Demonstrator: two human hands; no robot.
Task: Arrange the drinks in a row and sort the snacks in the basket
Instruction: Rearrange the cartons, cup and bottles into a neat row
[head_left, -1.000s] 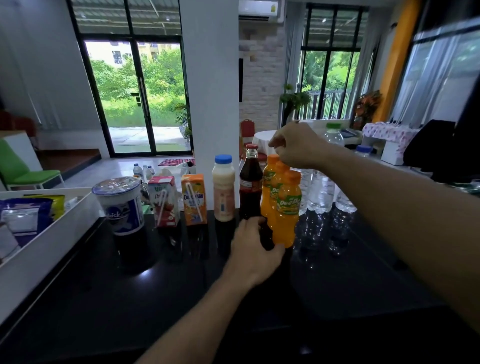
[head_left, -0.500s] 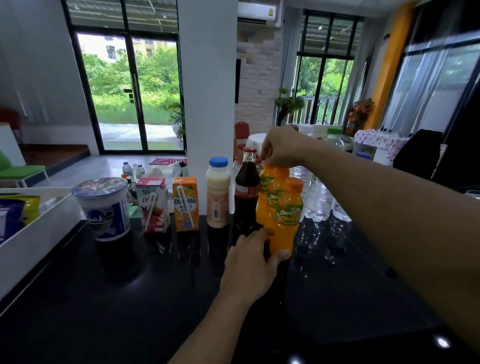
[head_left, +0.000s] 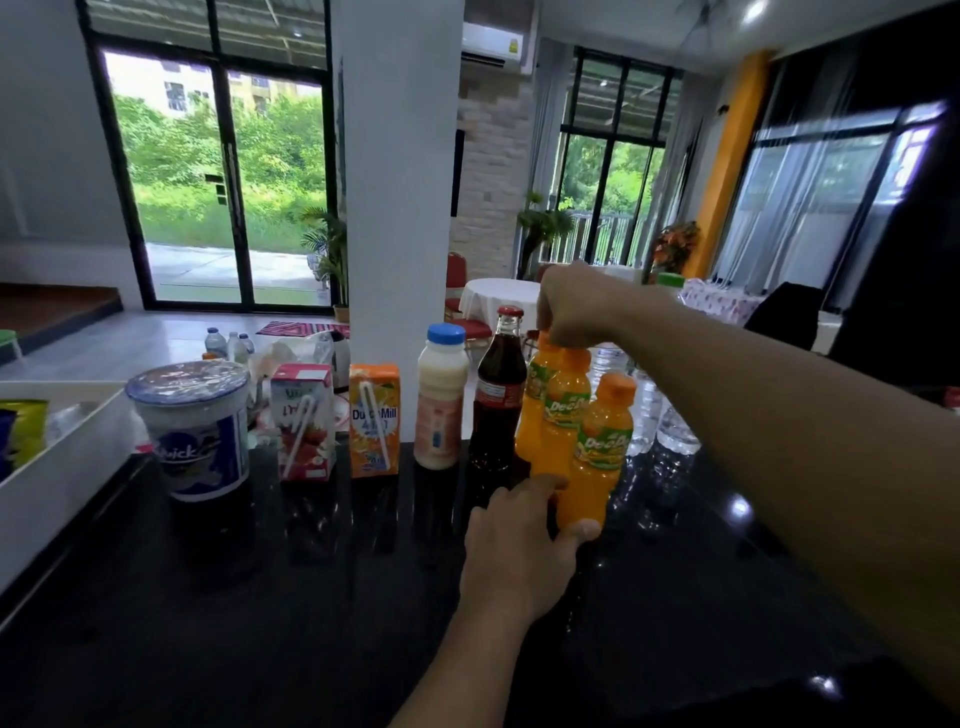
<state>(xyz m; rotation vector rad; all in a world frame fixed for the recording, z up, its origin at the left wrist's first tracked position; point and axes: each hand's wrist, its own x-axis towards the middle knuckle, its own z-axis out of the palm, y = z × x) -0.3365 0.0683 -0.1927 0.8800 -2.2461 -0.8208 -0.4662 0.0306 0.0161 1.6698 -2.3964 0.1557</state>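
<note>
Drinks row under way: my left hand (head_left: 519, 551) fingers hold the front orange bottle (head_left: 597, 457); right hand (head_left: 576, 312) pinches the rear bottle's cap. Next: space them out.

two bare forearms, left hand (head_left: 519, 545) and right hand (head_left: 576, 306) ungloved, no sleeves

Bright daylight from glass doors (head_left: 218, 176); glare spots on glossy black counter (head_left: 740, 506); edges bowed.

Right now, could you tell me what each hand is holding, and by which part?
The left hand grips the nearest orange juice bottle at its base. The right hand pinches the top of the farthest orange juice bottle.
</note>
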